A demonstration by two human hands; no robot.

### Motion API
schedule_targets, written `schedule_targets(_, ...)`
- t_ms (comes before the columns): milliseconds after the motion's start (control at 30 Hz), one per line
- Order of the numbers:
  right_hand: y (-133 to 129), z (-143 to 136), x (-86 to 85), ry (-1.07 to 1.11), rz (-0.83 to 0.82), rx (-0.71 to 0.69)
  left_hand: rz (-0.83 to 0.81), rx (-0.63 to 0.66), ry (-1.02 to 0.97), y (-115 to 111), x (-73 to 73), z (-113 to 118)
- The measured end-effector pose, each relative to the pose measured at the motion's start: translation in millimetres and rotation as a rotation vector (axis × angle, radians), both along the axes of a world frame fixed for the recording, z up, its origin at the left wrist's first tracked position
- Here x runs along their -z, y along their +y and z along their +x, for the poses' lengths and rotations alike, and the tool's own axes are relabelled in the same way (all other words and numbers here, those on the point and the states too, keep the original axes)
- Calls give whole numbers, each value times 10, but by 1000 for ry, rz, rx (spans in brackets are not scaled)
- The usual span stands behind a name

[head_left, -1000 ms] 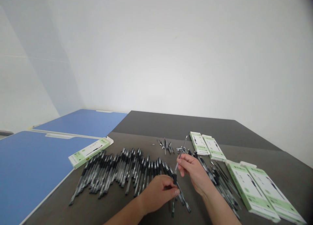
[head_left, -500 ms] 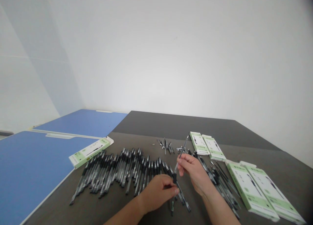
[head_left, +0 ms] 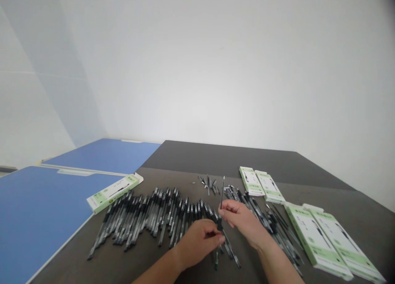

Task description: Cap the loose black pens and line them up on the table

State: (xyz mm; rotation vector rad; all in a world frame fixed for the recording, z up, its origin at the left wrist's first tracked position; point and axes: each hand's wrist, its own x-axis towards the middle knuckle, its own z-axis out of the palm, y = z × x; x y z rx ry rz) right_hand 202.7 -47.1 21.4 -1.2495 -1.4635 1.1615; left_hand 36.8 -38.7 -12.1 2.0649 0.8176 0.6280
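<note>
My right hand [head_left: 242, 220] is closed, pinching a thin dark pen refill [head_left: 222, 191] that stands nearly upright with its tip up. Just below it, my left hand [head_left: 199, 243] grips a pen barrel [head_left: 219, 223] whose black grip end points upward. The refill's lower end lines up with the barrel's top; my fingers hide how far in it sits. Under and left of my left hand lies a long row of clear pens with black grips [head_left: 160, 210]. Loose barrels and refills [head_left: 277, 230] lie beside my right forearm.
Small pen parts [head_left: 209, 183] are scattered beyond my hands. Green and white pen boxes lie at the right, such as a near box [head_left: 317, 238] and a far box [head_left: 251, 181]. Another box [head_left: 114, 191] rests at the left, near the blue panel [head_left: 61, 210] beside the dark table [head_left: 228, 156].
My right hand has shifted slightly left and down, bringing the refill from a slant to nearly upright over the barrel. My left hand has hardly moved.
</note>
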Motion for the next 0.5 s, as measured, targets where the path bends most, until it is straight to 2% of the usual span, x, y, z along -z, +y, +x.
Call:
schedule_targets(200, -16, 28, 8, 15, 27, -22, -2, -92, -17, 12, -34, -11)
schedule_targets(333, -5, -59, 40, -63, 117, -88, 1, -157, -54, 37, -34, -20)
schedule_targets(500, -33, -175, 26, -56, 178, -87, -10, -127, -145, 25, -50, -38)
